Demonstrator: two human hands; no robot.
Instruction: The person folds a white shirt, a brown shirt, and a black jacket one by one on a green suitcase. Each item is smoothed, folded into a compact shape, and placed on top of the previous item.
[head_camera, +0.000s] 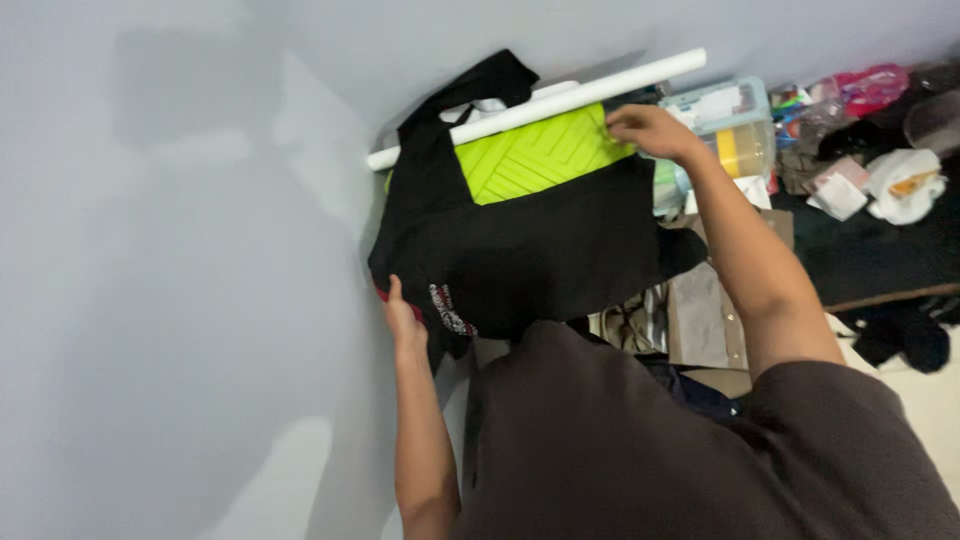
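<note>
the left hand (403, 318) is pressed against the lower left corner of a black tote bag (540, 245), fingers pointing up along its edge beside a sliver of red; whether it grips the cloth or only steadies it cannot be told. the right hand (648, 130) reaches over the top of the bag, its fingers closed in a pinch on the upper right corner of a lime-green ribbed panel (540, 155) that sticks up out of the bag's mouth.

the bag sits in the corner against a pale grey wall (170, 300), its strap (478, 85) looping up at the top left. a long white tube (560, 100) lies slanted across the bag's opening, just above the green panel and running from the wall side up to the right. small white and red print shows on the bag's lower left face.

to the right of the bag stands a clear plastic container (735, 130) with a yellow part inside, just beyond the right hand. farther right, on a dark surface (880, 255), lie crumpled white paper (905, 185) and a pink wrapped packet (865, 88). below the bag are brown cardboard pieces (705, 315) and folded clothes. the person's brown sleeve and shoulder fill the lower part of the view.
</note>
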